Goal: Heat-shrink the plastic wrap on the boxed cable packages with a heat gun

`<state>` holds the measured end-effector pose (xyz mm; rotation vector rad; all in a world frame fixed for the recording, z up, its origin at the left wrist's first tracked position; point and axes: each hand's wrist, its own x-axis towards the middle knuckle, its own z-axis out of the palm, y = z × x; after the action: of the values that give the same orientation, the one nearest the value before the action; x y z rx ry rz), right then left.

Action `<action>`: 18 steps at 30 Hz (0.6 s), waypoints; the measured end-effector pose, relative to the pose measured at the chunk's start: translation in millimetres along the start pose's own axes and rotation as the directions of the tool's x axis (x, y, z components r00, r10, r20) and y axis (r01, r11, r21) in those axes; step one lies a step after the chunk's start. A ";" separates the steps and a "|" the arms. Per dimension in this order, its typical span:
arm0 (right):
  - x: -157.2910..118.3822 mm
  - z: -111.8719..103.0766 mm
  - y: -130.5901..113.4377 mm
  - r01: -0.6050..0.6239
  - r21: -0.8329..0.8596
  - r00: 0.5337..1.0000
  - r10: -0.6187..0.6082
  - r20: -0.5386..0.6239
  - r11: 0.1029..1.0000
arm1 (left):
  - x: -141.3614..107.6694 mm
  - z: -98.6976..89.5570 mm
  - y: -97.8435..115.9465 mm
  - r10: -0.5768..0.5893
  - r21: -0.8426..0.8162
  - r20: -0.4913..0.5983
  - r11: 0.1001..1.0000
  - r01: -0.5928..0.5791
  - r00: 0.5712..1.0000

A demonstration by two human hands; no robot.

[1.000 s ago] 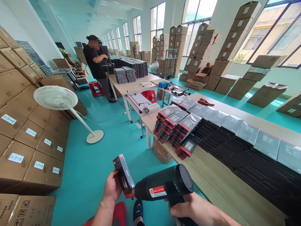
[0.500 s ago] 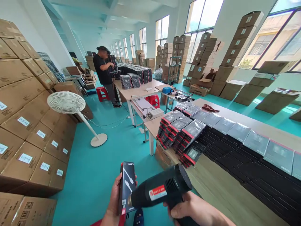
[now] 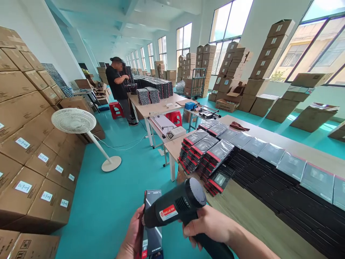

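A dark green heat gun (image 3: 175, 205) with a red and white label is gripped by its handle in my right hand (image 3: 206, 226). Its nozzle points left, over the lower half of a slim black cable box (image 3: 154, 235). My left hand (image 3: 134, 230) holds that box upright along its left side, fingers wrapped around the edge. White cables printed on the front are partly covered by the gun. Whether the nozzle touches the box I cannot tell. To the right, stacks of black and red film-wrapped boxes (image 3: 206, 144) stand on the table (image 3: 244, 212).
A white fan (image 3: 74, 120) stands on the floor at left, before stacked cartons (image 3: 35, 144). A person (image 3: 118, 86) in dark clothes stands at a farther table. Rows of flat wrapped packages (image 3: 291, 165) run along the right table. A heat sealer (image 3: 175, 133) sits near its left corner.
The heat gun has shifted left and tilted, its nozzle now across the box's left side. The box has moved slightly right and turned in my left hand.
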<state>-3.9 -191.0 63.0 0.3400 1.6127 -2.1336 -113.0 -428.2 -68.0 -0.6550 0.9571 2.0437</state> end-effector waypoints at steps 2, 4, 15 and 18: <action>-3.8 0.8 0.6 0.002 0.028 0.998 0.000 -0.067 1.000 | -0.1 -0.3 1.8 0.003 0.056 0.025 0.998 -0.004 1.000; -3.3 2.2 1.1 0.050 0.110 0.980 -0.027 -0.197 0.993 | -1.3 0.6 2.3 0.018 0.091 0.077 0.996 -0.025 0.997; 5.2 -4.7 -3.3 0.021 0.037 0.968 -0.011 -0.250 0.999 | -6.8 8.4 1.9 -0.007 0.113 0.150 0.994 -0.010 0.989; -11.1 -9.8 7.1 -0.122 -0.045 0.992 0.121 -0.029 0.992 | 0.9 4.6 3.6 0.050 0.032 0.092 0.998 -0.053 0.995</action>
<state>8.5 -181.0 59.1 0.4411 1.6113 -2.0054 -117.0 -425.6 -64.5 -0.5191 0.9626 2.0789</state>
